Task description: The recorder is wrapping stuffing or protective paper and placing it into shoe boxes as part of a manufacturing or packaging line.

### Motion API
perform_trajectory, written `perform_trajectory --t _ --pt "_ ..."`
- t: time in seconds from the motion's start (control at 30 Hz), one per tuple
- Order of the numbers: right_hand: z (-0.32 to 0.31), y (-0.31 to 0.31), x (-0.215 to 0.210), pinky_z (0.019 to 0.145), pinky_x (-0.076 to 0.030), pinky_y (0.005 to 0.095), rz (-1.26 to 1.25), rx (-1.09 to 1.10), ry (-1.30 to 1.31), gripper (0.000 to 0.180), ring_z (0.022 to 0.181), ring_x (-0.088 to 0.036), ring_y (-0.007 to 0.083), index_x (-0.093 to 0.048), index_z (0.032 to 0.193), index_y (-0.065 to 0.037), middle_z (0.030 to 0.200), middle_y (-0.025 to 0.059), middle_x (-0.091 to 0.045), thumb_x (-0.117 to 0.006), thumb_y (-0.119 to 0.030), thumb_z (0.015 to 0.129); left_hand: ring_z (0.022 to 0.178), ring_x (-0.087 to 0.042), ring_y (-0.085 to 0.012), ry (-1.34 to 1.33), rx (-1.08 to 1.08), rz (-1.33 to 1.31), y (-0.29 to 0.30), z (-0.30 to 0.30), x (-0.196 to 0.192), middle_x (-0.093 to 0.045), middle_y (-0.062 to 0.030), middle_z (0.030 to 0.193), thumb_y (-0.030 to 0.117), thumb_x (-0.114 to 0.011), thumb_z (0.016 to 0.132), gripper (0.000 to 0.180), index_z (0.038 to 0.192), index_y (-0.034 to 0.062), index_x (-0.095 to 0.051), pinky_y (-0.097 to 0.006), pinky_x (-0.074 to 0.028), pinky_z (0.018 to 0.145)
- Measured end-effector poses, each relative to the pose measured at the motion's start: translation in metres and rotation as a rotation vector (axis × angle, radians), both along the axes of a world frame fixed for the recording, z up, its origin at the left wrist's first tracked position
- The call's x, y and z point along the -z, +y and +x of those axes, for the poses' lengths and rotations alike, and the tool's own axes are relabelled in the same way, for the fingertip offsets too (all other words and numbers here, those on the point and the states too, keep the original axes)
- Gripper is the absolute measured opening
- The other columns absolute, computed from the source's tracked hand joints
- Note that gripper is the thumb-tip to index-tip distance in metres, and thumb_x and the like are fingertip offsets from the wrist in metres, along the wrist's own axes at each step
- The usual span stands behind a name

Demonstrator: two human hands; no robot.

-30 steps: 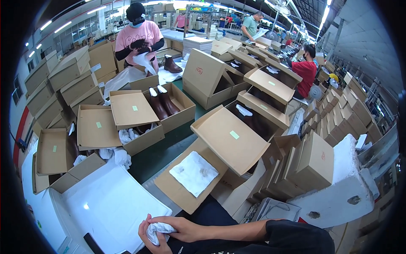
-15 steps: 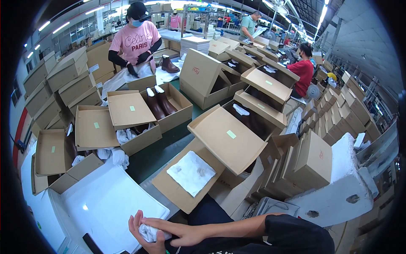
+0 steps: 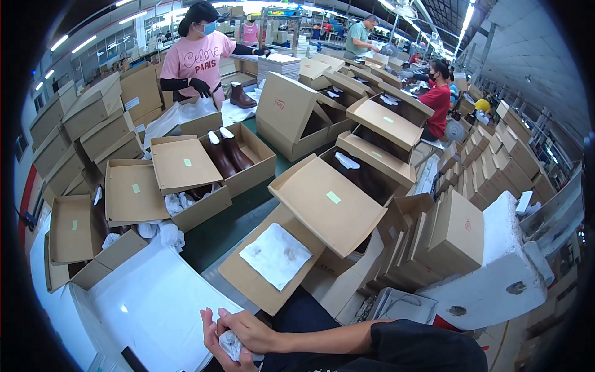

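Note:
A crumpled wad of white tissue paper (image 3: 230,345) is squeezed between my two hands at the lower middle. My left hand (image 3: 214,341) cups it from the left and below, fingers pointing up. Over the top, my right hand (image 3: 253,330) presses with curled fingers, and its forearm comes in from the right. Left of my hands lies a stack of large white sheets (image 3: 145,304). Just beyond them, a flat white cloth or paper with grey smudges (image 3: 276,255) rests on a brown cardboard piece (image 3: 251,285).
Open shoeboxes hold dark brown boots (image 3: 229,154) and white paper wads (image 3: 171,235). A tilted box lid (image 3: 328,201) lies ahead. Closed boxes (image 3: 455,229) and a white foam block (image 3: 496,273) stand at right. A co-worker in pink (image 3: 197,65) works across the table.
My hands have moved slightly right with the paper wad, the right hand curling more tightly over it. The co-worker in pink has straightened and reached one arm toward a white stack.

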State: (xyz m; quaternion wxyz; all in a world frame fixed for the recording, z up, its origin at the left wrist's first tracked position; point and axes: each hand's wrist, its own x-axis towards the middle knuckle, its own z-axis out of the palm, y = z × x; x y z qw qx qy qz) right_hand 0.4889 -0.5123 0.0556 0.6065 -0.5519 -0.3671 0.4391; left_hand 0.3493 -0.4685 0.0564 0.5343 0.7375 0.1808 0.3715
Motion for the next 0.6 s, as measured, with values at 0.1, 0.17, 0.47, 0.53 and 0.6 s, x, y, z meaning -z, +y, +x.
perform_trajectory --t 0.1,0.17,0.47,0.53,0.6 --pt "-0.009 0.004 0.002 0.076 -0.054 0.0422 0.088 0.16 -0.131 0.067 0.077 -0.07 0.0359 -0.074 0.096 0.006 0.086 0.0207 -0.077 -0.033 -0.039 0.123 0.156 -0.047 -0.0379 -0.109 -0.003 0.04 0.0 0.013 0.014 -0.04 -0.027 0.173 0.046 -0.059 0.115 0.079 0.173 0.0027 -0.028 -0.051 -0.041 0.127" --pt "-0.011 0.009 0.043 0.078 -0.055 0.0423 0.03 0.198 -0.198 0.065 0.078 -0.071 0.0374 -0.075 0.1 0.006 0.085 0.0224 -0.076 -0.035 -0.04 0.123 0.148 -0.056 -0.036 -0.221 0.019 0.072 0.002 0.02 0.018 -0.048 -0.0279 0.167 0.034 -0.048 0.121 0.064 0.173 0.0036 -0.028 -0.05 -0.044 0.124" --pt "0.043 -0.004 0.029 0.098 -0.056 0.0363 -0.102 -0.385 0.248 0.054 0.12 -0.066 0.0207 -0.063 0.144 -0.002 0.141 0.012 -0.066 -0.055 -0.049 0.119 0.159 -0.045 -0.0399 -0.133 -0.059 -0.552 0.015 0.008 0.002 -0.048 -0.0263 0.171 0.042 -0.057 0.119 0.076 0.173 -0.0016 -0.027 -0.053 -0.034 0.133" --pt "0.068 -0.01 -0.014 0.106 -0.053 0.0367 -0.164 -0.62 -0.128 0.056 0.124 -0.063 0.022 -0.058 0.148 -0.002 0.136 0.0135 -0.066 -0.073 -0.04 0.11 0.154 -0.052 -0.0399 -0.141 0.105 -0.592 0.027 0.004 0.007 -0.055 -0.0264 0.165 0.034 -0.055 0.12 0.065 0.17 -0.0022 -0.034 -0.054 -0.039 0.13" --pt "0.116 -0.006 0.001 0.111 -0.053 0.0408 -0.104 -0.571 -0.271 0.07 0.126 -0.064 0.0238 -0.055 0.152 -0.005 0.131 0.0132 -0.066 -0.086 -0.036 0.097 0.149 -0.057 -0.0335 -0.239 0.172 -0.694 0.049 0.002 0.037 -0.048 -0.0255 0.17 0.039 -0.052 0.12 0.066 0.173 0.0065 -0.031 -0.052 -0.044 0.124"
